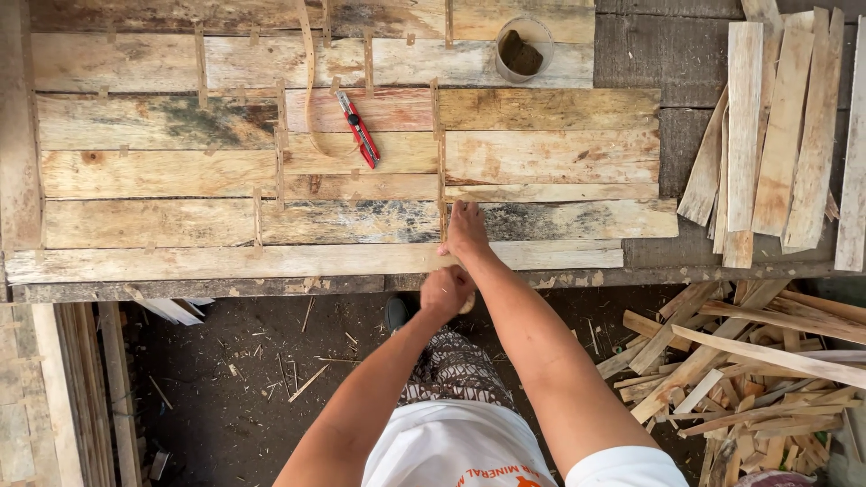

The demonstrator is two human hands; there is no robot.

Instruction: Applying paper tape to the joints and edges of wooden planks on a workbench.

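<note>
Here right hand point(466, 230) lies flat, fingers open, on the plank panel point(541, 158); left hand point(446, 291) fisted just below; red utility knife point(358, 128) at 11 o'clock.

Pale weathered wooden plank panel point(343, 180), laid flat; right hand point(466, 230) pressed on its near edge, left hand point(446, 291) fisted just below. Red utility knife point(358, 128) at eleven o'clock; clear plastic cup point(522, 50) at twelve.

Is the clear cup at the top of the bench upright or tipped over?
Upright. The cup shows its round rim from above, standing on the planks, with a dark lump inside at the bottom.
</note>
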